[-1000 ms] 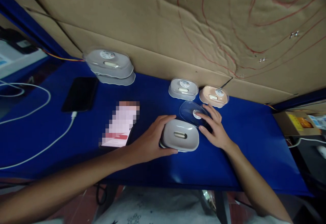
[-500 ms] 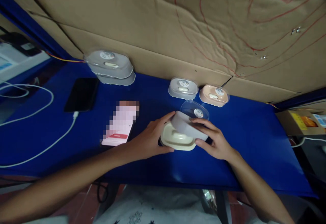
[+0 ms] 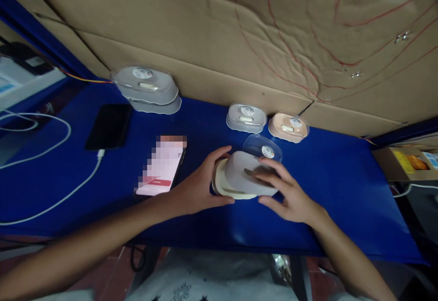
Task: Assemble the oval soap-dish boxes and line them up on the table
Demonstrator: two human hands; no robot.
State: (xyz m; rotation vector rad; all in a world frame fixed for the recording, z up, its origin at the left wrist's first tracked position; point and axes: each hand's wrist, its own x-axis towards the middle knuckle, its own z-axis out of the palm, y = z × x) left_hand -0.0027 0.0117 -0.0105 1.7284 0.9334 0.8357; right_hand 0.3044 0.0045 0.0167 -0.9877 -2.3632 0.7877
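My left hand (image 3: 208, 180) curls round the left end of a cream soap dish (image 3: 221, 187), thumb and fingers on opposite sides. A grey oval shell (image 3: 248, 173) is in my right hand (image 3: 289, 189), whose fingers lie along its far right side with the thumb at the near edge. The shell tilts over the soap dish and covers its right part; whether they touch is hard to tell. Just behind lies a clear oval lid (image 3: 262, 148) with a round label, partly hidden by the shell.
Behind stand a grey soap box (image 3: 245, 119), a peach soap box (image 3: 289, 128) and stacked grey boxes (image 3: 147, 88) against the cardboard wall (image 3: 191, 22). A lit phone (image 3: 162, 168), a dark phone (image 3: 108, 127) and a white cable (image 3: 68, 198) lie left on the blue tabletop (image 3: 342, 191).
The grey shell has come down and turned flatter over the cream soap dish, now hiding most of its inside. My right hand has moved with it; my left hand keeps its hold.
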